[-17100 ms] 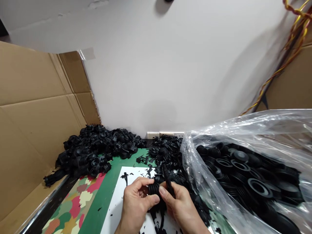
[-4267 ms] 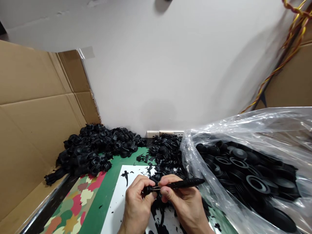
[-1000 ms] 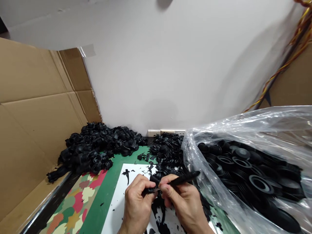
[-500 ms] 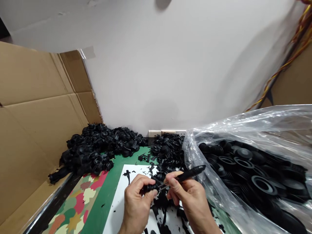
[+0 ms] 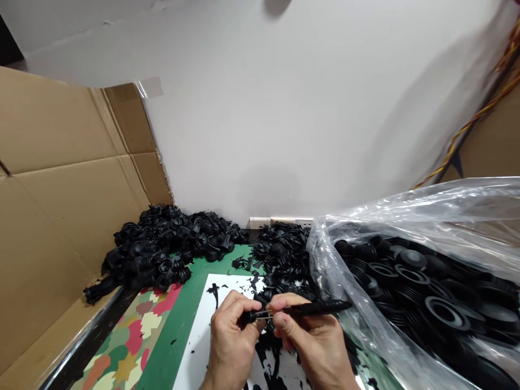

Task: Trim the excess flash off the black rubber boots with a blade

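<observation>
My left hand (image 5: 233, 336) is closed around a small black rubber bellows piece (image 5: 248, 316), mostly hidden by the fingers. My right hand (image 5: 311, 336) grips a black-handled tool (image 5: 325, 307) whose thin metal prongs (image 5: 264, 314) point left and reach the rubber piece. Fingertips of both hands almost meet over a white sheet (image 5: 199, 330) strewn with black rubber scraps (image 5: 276, 357). Whether the prongs are cutting or pinching the rubber cannot be made out.
A heap of black ribbed rubber parts (image 5: 162, 244) lies at back left beside a cardboard panel (image 5: 73, 173). Black scraps (image 5: 284, 244) pile up near a power strip (image 5: 260, 222). A clear plastic bag (image 5: 325, 254) of black bellows (image 5: 442, 314) stands right, on a green mat (image 5: 170, 330).
My right hand has turned the tool from slanting up to the right to nearly level. Its prongs now sit at the rubber piece's right end. The view has shifted slightly.
</observation>
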`<state>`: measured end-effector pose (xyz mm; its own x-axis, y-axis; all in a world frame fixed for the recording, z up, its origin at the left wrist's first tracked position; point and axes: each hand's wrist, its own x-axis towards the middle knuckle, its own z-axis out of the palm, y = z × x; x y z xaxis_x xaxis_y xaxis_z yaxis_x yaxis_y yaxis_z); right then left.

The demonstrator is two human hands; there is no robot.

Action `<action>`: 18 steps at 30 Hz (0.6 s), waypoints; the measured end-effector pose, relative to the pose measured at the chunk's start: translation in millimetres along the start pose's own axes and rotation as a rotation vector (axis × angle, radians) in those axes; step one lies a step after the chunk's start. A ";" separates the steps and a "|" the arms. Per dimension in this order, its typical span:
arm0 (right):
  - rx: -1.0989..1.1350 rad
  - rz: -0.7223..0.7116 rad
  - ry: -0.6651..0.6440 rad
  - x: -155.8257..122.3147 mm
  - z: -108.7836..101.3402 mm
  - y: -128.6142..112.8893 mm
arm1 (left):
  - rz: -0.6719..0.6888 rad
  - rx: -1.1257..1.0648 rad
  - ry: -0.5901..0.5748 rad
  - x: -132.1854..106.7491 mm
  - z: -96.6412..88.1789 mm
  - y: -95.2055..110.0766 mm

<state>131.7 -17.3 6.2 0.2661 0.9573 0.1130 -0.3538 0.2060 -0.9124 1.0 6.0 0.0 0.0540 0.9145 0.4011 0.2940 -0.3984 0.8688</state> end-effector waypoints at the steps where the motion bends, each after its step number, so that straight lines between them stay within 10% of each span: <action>1: -0.002 -0.009 -0.009 -0.4 0.1 1.4 | 0.007 0.009 -0.002 -0.5 -0.1 0.6; 18: -0.078 0.065 -0.110 4.0 -2.3 7.9 | 0.126 0.211 -0.047 -5.2 0.4 3.7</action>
<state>132.0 -12.4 -1.4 0.1435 0.9854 0.0911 -0.2955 0.1305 -0.9464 2.2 -0.1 0.9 0.1454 0.8629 0.4840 0.4747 -0.4901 0.7311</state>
